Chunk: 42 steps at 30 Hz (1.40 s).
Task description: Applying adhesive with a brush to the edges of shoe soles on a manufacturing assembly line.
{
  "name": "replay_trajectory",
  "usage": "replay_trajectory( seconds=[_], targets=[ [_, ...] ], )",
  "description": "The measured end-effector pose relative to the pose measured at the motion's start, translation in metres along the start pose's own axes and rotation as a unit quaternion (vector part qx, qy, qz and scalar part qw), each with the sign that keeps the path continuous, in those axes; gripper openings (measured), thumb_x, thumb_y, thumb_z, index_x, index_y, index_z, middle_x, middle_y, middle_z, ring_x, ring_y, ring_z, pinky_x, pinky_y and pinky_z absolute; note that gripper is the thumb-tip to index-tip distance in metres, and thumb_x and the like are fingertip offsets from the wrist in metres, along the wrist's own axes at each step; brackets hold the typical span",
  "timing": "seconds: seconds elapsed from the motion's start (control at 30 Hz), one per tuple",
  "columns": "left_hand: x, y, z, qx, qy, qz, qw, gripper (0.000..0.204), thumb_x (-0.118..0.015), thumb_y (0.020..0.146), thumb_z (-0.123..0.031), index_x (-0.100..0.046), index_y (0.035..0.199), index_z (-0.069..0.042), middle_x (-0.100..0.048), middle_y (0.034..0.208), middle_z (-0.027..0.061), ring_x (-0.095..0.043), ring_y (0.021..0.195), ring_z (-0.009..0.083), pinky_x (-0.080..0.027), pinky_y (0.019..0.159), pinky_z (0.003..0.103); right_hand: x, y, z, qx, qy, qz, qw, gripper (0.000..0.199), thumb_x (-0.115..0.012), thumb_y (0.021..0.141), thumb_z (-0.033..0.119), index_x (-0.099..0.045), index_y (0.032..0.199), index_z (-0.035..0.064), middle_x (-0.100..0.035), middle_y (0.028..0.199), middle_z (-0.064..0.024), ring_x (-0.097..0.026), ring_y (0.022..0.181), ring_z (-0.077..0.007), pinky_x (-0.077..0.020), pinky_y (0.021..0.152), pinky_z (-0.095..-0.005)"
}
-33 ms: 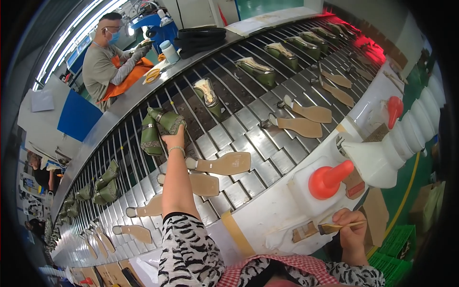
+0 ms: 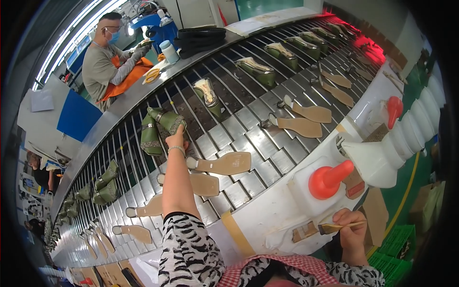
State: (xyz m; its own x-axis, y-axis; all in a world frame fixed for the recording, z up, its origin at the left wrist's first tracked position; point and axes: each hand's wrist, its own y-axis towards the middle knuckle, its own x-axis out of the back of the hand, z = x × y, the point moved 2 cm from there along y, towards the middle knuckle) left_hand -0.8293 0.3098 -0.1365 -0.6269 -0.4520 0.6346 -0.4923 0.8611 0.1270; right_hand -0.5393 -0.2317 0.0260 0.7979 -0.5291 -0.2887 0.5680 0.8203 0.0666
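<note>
My left hand [image 2: 177, 138] reaches out over the conveyor, its fingers closed on the near end of a green shoe [image 2: 168, 121] with a glittery band. Its fingertips are partly hidden by the shoe. A matching green shoe [image 2: 151, 136] sits right beside it on the metal rods. At the lower right, my right hand [image 2: 352, 229] grips a flat brush [image 2: 331, 228] by its thin wooden handle. The brush's bristle end points left, over a stained brown patch [image 2: 304, 231] on the white bench. Tan shoe soles [image 2: 224, 163] lie under and beside my left forearm.
Several more green shoes [image 2: 106, 192] and soles line the conveyor [image 2: 244, 177]. A white container with a red plunger-shaped top [image 2: 325, 182] stands near my right hand, beside a white duct hose [image 2: 411, 134]. Across the conveyor, a masked co-worker [image 2: 110, 62] handles something dark.
</note>
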Motion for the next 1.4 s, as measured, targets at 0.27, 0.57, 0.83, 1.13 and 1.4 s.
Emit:
replay_trajectory(
  seconds=[0.27,0.57,0.83,1.13,1.4],
  targets=[
    [0.039,0.017,-0.016,-0.233,0.152,-0.054,0.959,0.046,-0.075,0.075,-0.037,-0.063,0.102,-0.002,-0.066,0.094,0.0188,-0.063,0.092,0.0396,-0.050,0.084,0.049,0.008,-0.010,-0.001,0.054,-0.063,-0.042,0.996,0.025,-0.076,0.079,0.018,-0.058,0.086,0.0024,-0.062,0.083,-0.0107,-0.057,0.088,-0.0232,-0.0465,0.079,-0.0338],
    [0.059,0.077,0.079,0.220,-0.257,0.044,0.940,0.044,-0.077,0.074,-0.021,-0.058,0.105,0.003,-0.065,0.101,0.0182,-0.066,0.083,0.0303,-0.053,0.064,0.042,-0.008,-0.015,0.006,0.038,-0.069,-0.024,0.997,0.023,-0.074,0.079,0.017,-0.059,0.088,0.0015,-0.062,0.086,-0.0114,-0.057,0.090,-0.0230,-0.0456,0.080,-0.0331],
    [0.259,0.043,0.055,-0.045,-0.235,0.239,0.941,0.030,-0.072,0.080,-0.018,-0.064,0.103,-0.002,-0.067,0.094,0.0061,-0.064,0.077,0.0168,-0.052,0.065,0.029,-0.004,-0.038,0.021,0.027,-0.113,0.009,0.993,0.016,-0.070,0.079,0.000,-0.062,0.092,0.0015,-0.064,0.094,-0.0122,-0.060,0.092,-0.0195,-0.0459,0.084,-0.0314],
    [0.359,-0.097,0.030,-0.150,-0.144,0.451,0.868,0.024,-0.072,0.084,-0.020,-0.067,0.097,-0.001,-0.067,0.087,0.0001,-0.059,0.077,0.0083,-0.047,0.070,0.024,-0.004,-0.029,0.031,0.050,-0.349,0.036,0.935,0.013,-0.069,0.083,0.008,-0.064,0.093,0.0023,-0.066,0.085,-0.0036,-0.060,0.082,-0.0101,-0.0471,0.072,-0.0246],
    [0.339,-0.252,0.058,-0.394,-0.017,0.341,0.853,0.091,-0.080,0.070,-0.028,-0.032,0.142,0.002,-0.038,0.141,0.0239,-0.037,0.132,0.0371,-0.030,0.110,0.042,-0.001,-0.026,0.016,0.008,-0.540,0.049,0.840,0.014,-0.070,0.079,0.012,-0.065,0.089,0.0033,-0.068,0.085,-0.0088,-0.063,0.083,-0.0213,-0.0481,0.074,-0.0322]
  ],
)
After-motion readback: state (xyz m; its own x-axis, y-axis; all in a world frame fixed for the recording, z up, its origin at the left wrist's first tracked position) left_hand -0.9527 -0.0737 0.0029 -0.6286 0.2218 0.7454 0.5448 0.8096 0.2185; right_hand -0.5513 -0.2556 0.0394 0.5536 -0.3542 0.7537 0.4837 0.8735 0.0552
